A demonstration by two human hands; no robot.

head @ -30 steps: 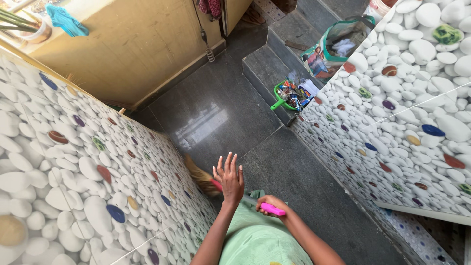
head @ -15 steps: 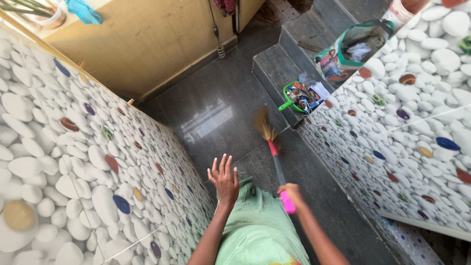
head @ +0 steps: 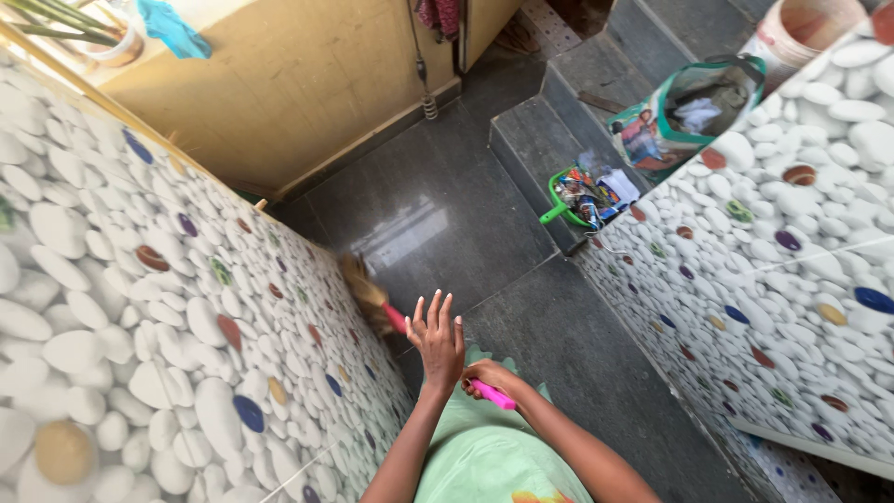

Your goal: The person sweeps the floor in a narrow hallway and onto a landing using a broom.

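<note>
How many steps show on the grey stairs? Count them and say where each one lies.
2. The lower step holds the green dustpan; the upper step behind it holds the printed bag. More steps may run on past the top edge of the frame.

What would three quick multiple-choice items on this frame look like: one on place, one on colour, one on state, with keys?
1. Where does the green dustpan lie?
A. on the dark stone step
B. on the yellow wall ledge
C. in the person's lap

2. What colour is the end of the broom handle in the right hand?
A. blue
B. pink
C. white

3. How is the left hand held?
A. closed around the broom
B. flat against the pebble-pattern wall
C. open, fingers spread, holding nothing

Key: 1 A, the dustpan, full of scraps, sits at the step's edge below the green-trimmed bag. 2 B, the handle end sticking out of the right grip is bright pink. 3 C, the fingers fan out in the air above the broom, with nothing in them.
</note>
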